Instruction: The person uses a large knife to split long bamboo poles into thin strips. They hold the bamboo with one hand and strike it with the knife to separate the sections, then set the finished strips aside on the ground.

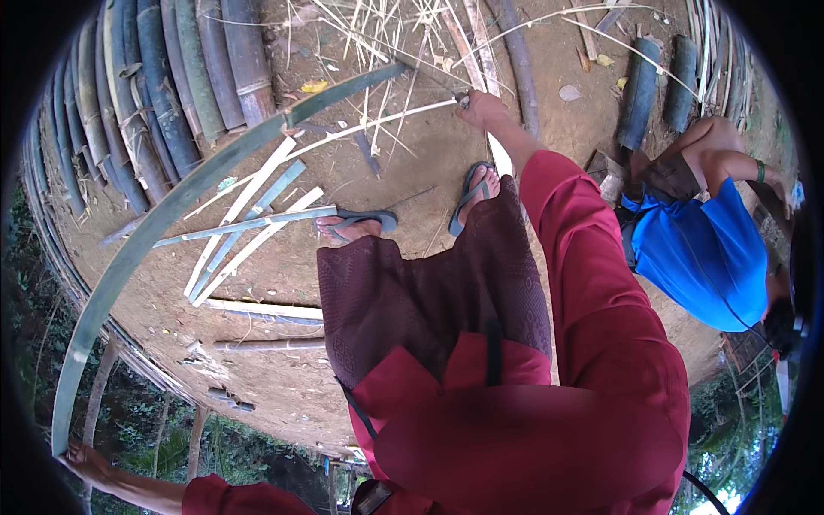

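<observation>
A long green bamboo strip (154, 215) arcs from the lower left up to the top middle. My left hand (86, 463) is closed on its lower end. Stretched far forward, my right hand (485, 112) is closed around the handle of what looks like a knife. Its dark, thin blade (433, 77) reaches toward the strip's far end and blends with the ground. A pale thin sliver (378, 122) runs up close to the right hand; whether it touches cannot be seen. Both my sandalled feet stand on the dirt.
Cut bamboo pieces (245, 223) lie crossed by my left foot. Bamboo poles (154, 94) line the upper left, with pale shavings (386, 34) scattered at the top. To the right a person in a blue shirt (704, 249) crouches near short bamboo sections (639, 94).
</observation>
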Motion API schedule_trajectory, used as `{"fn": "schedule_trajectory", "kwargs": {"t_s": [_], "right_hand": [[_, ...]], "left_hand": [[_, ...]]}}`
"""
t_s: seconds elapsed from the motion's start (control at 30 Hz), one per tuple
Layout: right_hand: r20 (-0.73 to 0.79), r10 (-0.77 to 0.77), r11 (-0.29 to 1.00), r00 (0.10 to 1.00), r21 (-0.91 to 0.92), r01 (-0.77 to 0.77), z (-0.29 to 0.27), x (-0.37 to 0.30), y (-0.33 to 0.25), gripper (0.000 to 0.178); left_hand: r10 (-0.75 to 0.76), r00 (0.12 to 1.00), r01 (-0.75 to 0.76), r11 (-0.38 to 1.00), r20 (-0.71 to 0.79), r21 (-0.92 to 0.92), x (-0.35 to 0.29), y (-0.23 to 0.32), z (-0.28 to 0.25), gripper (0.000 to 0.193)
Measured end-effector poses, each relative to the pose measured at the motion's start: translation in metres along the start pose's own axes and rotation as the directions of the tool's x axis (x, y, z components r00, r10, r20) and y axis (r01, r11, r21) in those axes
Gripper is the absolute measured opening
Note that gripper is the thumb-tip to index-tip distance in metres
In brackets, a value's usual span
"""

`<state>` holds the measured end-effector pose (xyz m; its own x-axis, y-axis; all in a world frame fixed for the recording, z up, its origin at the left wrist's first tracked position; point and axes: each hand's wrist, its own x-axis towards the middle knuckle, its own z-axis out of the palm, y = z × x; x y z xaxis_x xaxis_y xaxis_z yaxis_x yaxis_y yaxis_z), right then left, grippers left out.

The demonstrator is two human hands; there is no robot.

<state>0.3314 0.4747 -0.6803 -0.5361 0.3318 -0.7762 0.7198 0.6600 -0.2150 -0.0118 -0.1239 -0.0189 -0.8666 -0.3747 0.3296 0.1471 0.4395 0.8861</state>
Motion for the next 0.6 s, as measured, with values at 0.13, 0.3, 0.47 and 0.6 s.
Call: {"fn": "schedule_trajectory", "kwargs": {"t_s": [0.13,0.3,0.47,0.6], "right_hand": [[0.026,0.095,0.995,0.995,-0.034,-0.094,-0.039,-0.031,-0.005,0.045],[0.099,0.158,0.945,0.983,0.275,-0.179,-0.075,-0.129,0.035,0.057],[0.131,0.142,0.909,0.981,0.374,-0.182,-0.1,-0.253,0.074,0.052],[0.052,0.137,0.851,0.989,0.505,-0.145,-0.129,-0.361,0.074,0.04]], "left_hand": [[-0.034,0.992,0.031,0.999,0.124,0.025,-0.027,0.004,-0.003,0.058],[0.031,0.998,-0.036,0.994,0.056,0.101,-0.093,0.038,0.019,0.051],[0.066,0.991,-0.047,0.986,0.118,-0.158,-0.15,0.091,0.046,0.026],[0.361,0.899,-0.198,0.839,0.247,-0.507,-0.183,0.123,0.075,0.012]]}}
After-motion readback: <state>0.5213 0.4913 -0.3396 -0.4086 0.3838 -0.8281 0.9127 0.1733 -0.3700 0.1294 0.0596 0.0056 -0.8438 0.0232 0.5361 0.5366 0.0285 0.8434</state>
